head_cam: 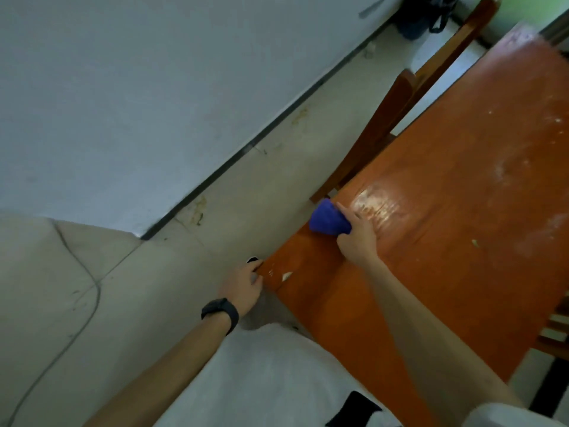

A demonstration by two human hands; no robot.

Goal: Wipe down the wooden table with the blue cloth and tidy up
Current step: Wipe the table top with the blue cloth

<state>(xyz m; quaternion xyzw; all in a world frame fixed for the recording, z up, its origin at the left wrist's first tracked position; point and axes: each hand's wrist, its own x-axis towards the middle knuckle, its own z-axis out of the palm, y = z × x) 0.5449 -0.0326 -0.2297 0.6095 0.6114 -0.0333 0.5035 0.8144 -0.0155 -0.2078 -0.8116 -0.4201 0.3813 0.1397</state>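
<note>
1 cloth (328,218) in right hand (358,238), apparently; 1 table (462,180).

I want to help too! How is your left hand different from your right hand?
The right hand grips the crumpled blue cloth on the orange-brown wooden table; the left hand holds only the table's corner. The left wrist wears a black watch; the right wrist is bare. Both are at the table's edge.

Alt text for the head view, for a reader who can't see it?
The right hand holds a bunched blue cloth on the wooden table near its edge, beside a pale patch. The left hand, wearing a black watch, grips the table's near corner; a wooden chair stands alongside.
</note>
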